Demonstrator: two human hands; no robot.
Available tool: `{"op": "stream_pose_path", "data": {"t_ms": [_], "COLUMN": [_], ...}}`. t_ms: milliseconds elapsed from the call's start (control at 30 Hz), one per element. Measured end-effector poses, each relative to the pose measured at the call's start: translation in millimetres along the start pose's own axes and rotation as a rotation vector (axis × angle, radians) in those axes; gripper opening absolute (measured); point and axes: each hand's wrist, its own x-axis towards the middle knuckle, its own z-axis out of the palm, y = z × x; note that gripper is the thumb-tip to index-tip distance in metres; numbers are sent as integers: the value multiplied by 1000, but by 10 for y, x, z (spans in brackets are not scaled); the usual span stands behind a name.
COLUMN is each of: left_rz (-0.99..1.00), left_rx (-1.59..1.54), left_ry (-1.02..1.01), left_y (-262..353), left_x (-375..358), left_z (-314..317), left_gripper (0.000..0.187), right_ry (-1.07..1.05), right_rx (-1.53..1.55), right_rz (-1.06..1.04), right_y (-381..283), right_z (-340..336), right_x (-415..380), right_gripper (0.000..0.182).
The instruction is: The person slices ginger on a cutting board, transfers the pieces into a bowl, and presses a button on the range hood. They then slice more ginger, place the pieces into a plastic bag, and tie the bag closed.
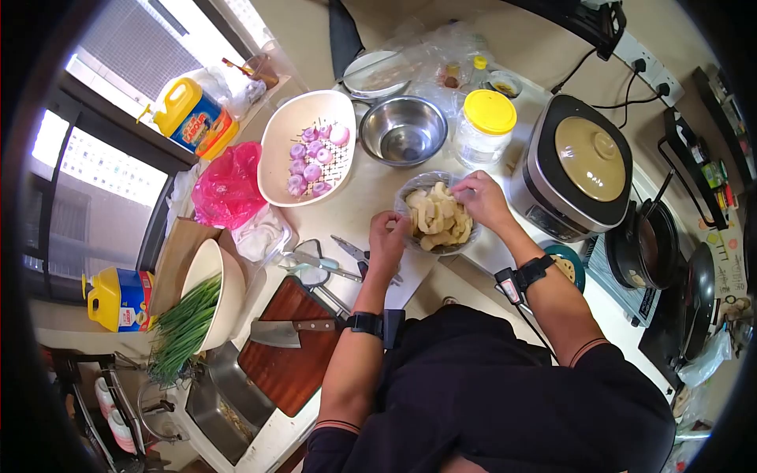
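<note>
A clear plastic bag (404, 191) lines or wraps a round container of pale sliced pieces (438, 218), close to the body at the counter's edge. My left hand (387, 236) is at the left side of the bag, its fingers pinched together at the bag's edge. At the upper right of the bag, my right hand (482, 199) has its fingers closed on the rim, just over the pale slices. Whether a bowl lies under the plastic cannot be made out.
Around stand a steel bowl (403, 131), a white basket (272, 150) of purple onions, a yellow-lidded jar (486, 130) and a rice cooker (576, 169). Scissors (347, 246) and a cleaver (275, 334) on a wooden board (288, 370) are left, near the sink (225, 406).
</note>
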Motion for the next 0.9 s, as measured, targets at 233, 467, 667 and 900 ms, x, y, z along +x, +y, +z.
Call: {"op": "stream_pose_path", "data": {"t_ms": [233, 467, 667, 900], "left_rz": [165, -387, -169, 142], "left_rx": [56, -422, -103, -30], "left_ry": [4, 41, 144, 12], "left_y": [40, 144, 498, 1444], "left_x": [-63, -68, -181, -353], "left_z": [-74, -318, -381, -221], "left_gripper": [21, 36, 39, 19], "right_ry": [-397, -330, 14, 226], "right_rx": [668, 1091, 469, 392], "right_rz": [242, 366, 167, 197], "right_y": [-354, -555, -940, -1399], "right_z": [-248, -525, -918, -1279], "right_x": [77, 154, 174, 66], "right_gripper": [12, 15, 14, 15]}}
